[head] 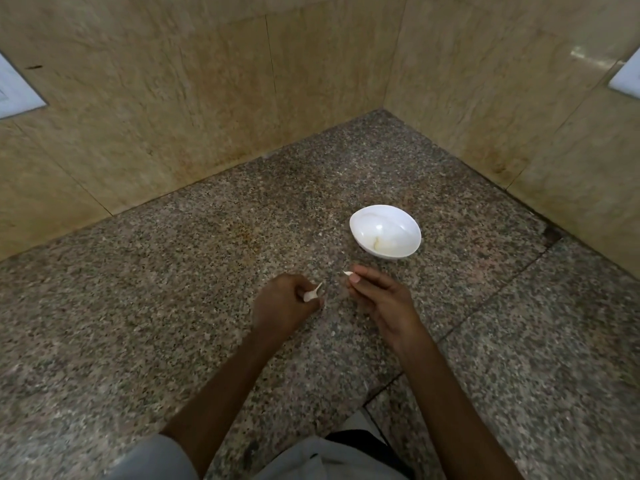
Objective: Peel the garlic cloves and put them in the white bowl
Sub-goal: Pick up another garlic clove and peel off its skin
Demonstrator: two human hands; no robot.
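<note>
The clove [310, 295] sits clamped in the curled fingers of the left hand [284, 303], its pointed tip poking out toward the right hand [381, 303]. The right fingers [363, 270] pinch a small white scrap [347, 273], probably torn skin. Peeling looks barely begun on this clove. Beyond the right fingertips, apart from them, the bowl [412, 242] stands on the table [173, 271], holding one pale blurred bit, likely a peeled clove.

1. Bowl [401, 221]: plain white.
2. Garlic clove [310, 294]: white.
3. Peel scrap [347, 273]: white.
4. Counter [173, 306]: grey-brown granite, black speckles.
5. Walls [173, 98]: tan, veined marbling, brownish stains.
6. Sleeve [156, 459]: light grey.
</note>
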